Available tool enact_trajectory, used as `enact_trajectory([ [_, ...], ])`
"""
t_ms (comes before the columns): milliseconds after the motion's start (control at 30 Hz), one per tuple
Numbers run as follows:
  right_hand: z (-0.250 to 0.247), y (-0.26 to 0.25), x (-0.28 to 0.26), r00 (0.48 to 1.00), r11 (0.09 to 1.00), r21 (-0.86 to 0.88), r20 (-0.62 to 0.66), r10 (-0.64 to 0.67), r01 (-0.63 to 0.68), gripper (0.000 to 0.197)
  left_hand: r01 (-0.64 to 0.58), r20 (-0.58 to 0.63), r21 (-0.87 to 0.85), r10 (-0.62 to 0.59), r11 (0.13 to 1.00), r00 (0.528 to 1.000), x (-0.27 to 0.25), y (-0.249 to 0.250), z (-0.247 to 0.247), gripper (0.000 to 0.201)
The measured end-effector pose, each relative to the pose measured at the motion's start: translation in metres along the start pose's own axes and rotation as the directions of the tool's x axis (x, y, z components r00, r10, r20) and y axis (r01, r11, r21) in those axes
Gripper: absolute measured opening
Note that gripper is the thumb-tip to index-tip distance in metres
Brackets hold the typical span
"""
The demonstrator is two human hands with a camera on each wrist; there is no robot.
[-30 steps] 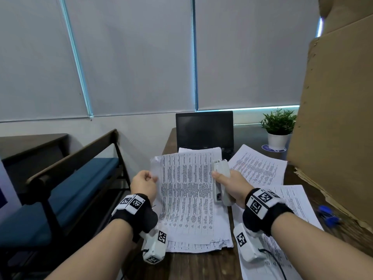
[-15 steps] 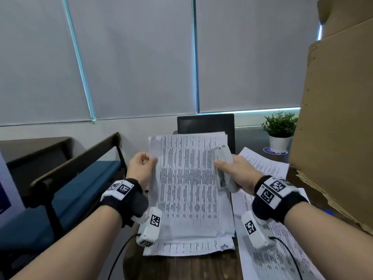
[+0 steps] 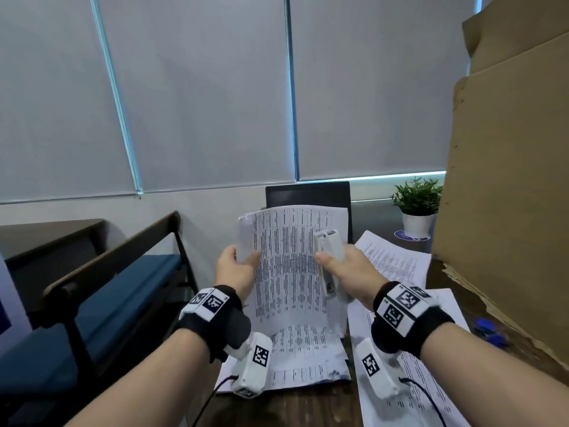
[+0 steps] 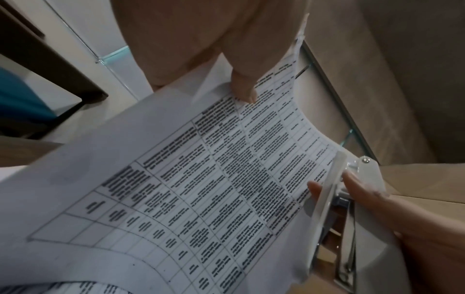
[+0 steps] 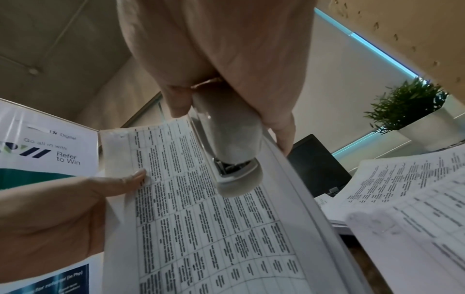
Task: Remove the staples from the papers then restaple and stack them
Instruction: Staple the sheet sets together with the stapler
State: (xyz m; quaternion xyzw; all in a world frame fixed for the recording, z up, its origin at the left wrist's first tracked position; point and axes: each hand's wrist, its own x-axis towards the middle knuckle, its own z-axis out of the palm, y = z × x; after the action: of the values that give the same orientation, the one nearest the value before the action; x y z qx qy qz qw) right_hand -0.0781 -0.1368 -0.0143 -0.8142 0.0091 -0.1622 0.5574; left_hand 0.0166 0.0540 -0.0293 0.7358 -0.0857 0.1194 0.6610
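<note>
Two hands hold one set of papers point(image 3: 289, 266) up off the dark table point(image 3: 295, 408), standing almost upright with its long side going from 6 o'clock to 12 o'clock. Biggest of all is the brown cardboard point(image 3: 508, 180) at 3 o'clock, then more loose sheets point(image 3: 397, 260) lying flat at 4 o'clock, and a little green plant point(image 3: 417, 204) at 2 o'clock. The left hand point(image 3: 235, 272) pinches the set's left edge, thumb in front and fingers behind. The right hand point(image 3: 354, 269) is curled around a white stapler point(image 3: 328, 260) and also presses on the set's right edge. The stapler's long side runs the same way as the papers, with its mouth end pointing up to 12 o'clock. I think the next staple goes in the top left corner point(image 5: 113, 135), at 11 o'clock. That corner is closer to the left hand, so the stapler hand would have to reach across, or the papers must turn. I can't see if an old staple is there.
</note>
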Motion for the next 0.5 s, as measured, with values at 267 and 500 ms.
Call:
enact_trajectory([
  [267,0.000,0.004,0.009,0.999,0.998,0.064,-0.023,0.030,-0.028,0.027,0.024,0.088,-0.082,-0.016,0.996,0.996,0.000,-0.003,-0.001,0.016],
  [500,-0.005,0.007,0.013,1.000,1.000,0.012,-0.017,-0.008,0.008,0.021,0.032,0.168,-0.082,-0.018,0.996,0.986,0.004,-0.005,-0.001,0.023],
])
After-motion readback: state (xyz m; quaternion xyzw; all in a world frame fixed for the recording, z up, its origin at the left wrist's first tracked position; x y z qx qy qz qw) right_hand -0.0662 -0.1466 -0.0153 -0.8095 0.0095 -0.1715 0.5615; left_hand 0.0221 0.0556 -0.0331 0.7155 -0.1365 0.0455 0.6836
